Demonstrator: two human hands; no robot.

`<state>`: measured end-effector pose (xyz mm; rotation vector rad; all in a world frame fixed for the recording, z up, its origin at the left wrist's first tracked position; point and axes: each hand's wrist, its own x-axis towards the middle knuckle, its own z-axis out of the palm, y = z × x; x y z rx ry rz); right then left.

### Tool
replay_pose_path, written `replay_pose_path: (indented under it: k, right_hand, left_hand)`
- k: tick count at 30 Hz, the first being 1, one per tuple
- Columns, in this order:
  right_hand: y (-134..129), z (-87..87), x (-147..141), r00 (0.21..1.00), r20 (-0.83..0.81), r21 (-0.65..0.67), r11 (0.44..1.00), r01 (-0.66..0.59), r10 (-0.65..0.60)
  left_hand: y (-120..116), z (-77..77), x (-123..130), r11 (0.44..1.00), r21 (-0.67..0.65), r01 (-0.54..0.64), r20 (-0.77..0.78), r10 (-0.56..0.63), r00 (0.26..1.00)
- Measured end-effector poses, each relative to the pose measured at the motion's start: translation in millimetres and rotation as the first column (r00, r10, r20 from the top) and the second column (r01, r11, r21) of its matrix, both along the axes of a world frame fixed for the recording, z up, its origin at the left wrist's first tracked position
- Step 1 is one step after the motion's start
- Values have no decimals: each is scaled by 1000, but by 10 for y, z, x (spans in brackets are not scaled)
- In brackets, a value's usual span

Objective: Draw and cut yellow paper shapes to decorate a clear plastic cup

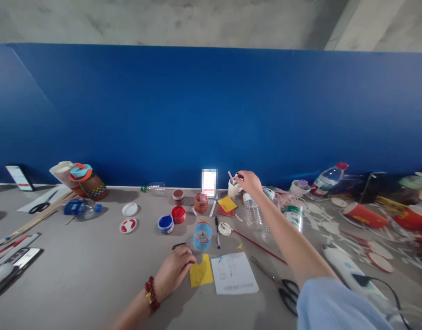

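Observation:
At the back of the table, my right hand (251, 182) reaches over a white cup (233, 189) that holds pen-like sticks. Its fingers pinch a small whitish object at the rim, too small to name. My left hand (174, 271) rests on the table with curled fingers beside a yellow paper square (204, 271) bearing faint drawn lines. A dark object (180, 245) shows just behind that hand; whether it is held is hidden. Right of the yellow square lies a white sheet (234, 273) with small sketches. A cut-down blue bottle piece (202, 236) stands behind the papers.
Open blue paint (165, 223) and red paint (178, 214) stand left of centre. Black-handled scissors (287, 293) and a red stick (259, 245) lie to the right, near clear bottles (252, 213). Paper scraps, red cups (365, 215) and a power strip (348, 270) crowd the right side.

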<state>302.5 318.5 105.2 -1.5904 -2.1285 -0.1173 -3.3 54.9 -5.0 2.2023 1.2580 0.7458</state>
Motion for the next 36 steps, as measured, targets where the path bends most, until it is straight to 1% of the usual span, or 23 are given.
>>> replay_pose_path:
  k: [3, 8, 11, 14, 16, 17, 18, 19, 20, 21, 22, 23, 24, 25, 26, 28, 30, 31, 32, 33, 34, 35, 36]
  right_hand:
    - [40, 70, 62, 994, -88, -12, 998, 68, -69]
    - [49, 206, 122, 978, -191, -11, 997, 81, -82]
    - [-6, 283, 147, 964, -251, 29, 994, 102, -91]
    - [-173, 369, 171, 934, -352, 119, 987, 108, -60]
    - [-386, 426, 178, 830, -549, 268, 961, 64, 98]
    - [-528, 447, 177, 758, -632, 314, 947, 62, 160]
    - [-693, 458, 174, 687, -699, 315, 948, 48, 198]
    - [-879, 454, 168, 615, -759, 275, 961, 9, 212]
    - [-1080, 432, 159, 548, -814, 202, 978, -45, 193]
    - [-1291, 387, 145, 481, -865, 94, 988, -121, 141]
    - [-1507, 316, 123, 429, -901, -46, 970, -240, 63]
    - [-1723, 222, 90, 390, -920, -197, 897, -396, -30]
    - [-1933, 105, 44, 365, -921, -330, 776, -537, -139]
    - [-2133, -27, -18, 346, -909, -412, 641, -648, -234]
    - [-2321, -168, -95, 319, -895, -441, 521, -731, -311]
    - [-2645, -444, -284, 223, -870, -389, 337, -857, -439]
    - [-2892, -665, -493, 151, -807, -327, 221, -919, -570]
    - [-2986, -747, -593, 130, -782, -298, 182, -937, -610]
    - [-3061, -809, -683, 90, -781, -259, 190, -947, -618]
    - [-3119, -855, -762, 43, -781, -228, 219, -949, -623]
    - [-3164, -888, -827, -6, -788, -206, 273, -940, -616]
    - [-3199, -912, -879, -30, -798, -205, 317, -926, -603]
    - [-3226, -928, -917, -29, -810, -223, 352, -909, -586]
  left_hand:
    - [2, 24, 8, 1000, -6, -9, -2, 9, 1000]
    - [2, 61, 14, 1000, -15, -5, 0, 5, 1000]
    - [-1, 41, 3, 1000, 4, -7, 6, 7, 1000]
    - [4, -2, -12, 1000, 6, -1, -11, 1, 1000]
    - [10, -23, -21, 1000, -2, 0, -11, 0, 1000]
    - [13, -27, -25, 1000, -5, 1, -6, -1, 1000]
    - [14, -23, -32, 1000, -7, -3, 4, 3, 1000]
    - [14, -11, -40, 1000, -5, -10, 16, 10, 1000]
    - [10, 12, -52, 1000, 5, -21, 35, 21, 999]
    - [2, 45, -66, 999, 20, -40, 56, 39, 998]
    - [-11, 91, -81, 998, 48, -51, 78, 47, 996]
    - [-30, 148, -97, 995, 81, -61, 100, 52, 994]
    - [-54, 215, -110, 993, 102, -57, 109, 46, 993]
    - [-83, 290, -117, 993, 114, -21, 100, 10, 995]
    - [-117, 370, -116, 992, 125, 15, 80, -25, 996]
    - [-195, 519, -84, 988, 110, 113, -3, -113, 994]
    - [-283, 615, -13, 973, 70, 220, -72, -215, 974]
    - [-331, 633, 31, 965, 34, 260, -97, -255, 962]
    - [-381, 629, 75, 958, -5, 286, -112, -285, 952]
    - [-433, 604, 115, 959, -56, 279, -122, -284, 951]
    - [-487, 563, 147, 962, -103, 254, -131, -266, 955]
    - [-541, 513, 168, 963, -143, 229, -128, -247, 961]
    - [-594, 459, 179, 961, -177, 211, -117, -233, 965]
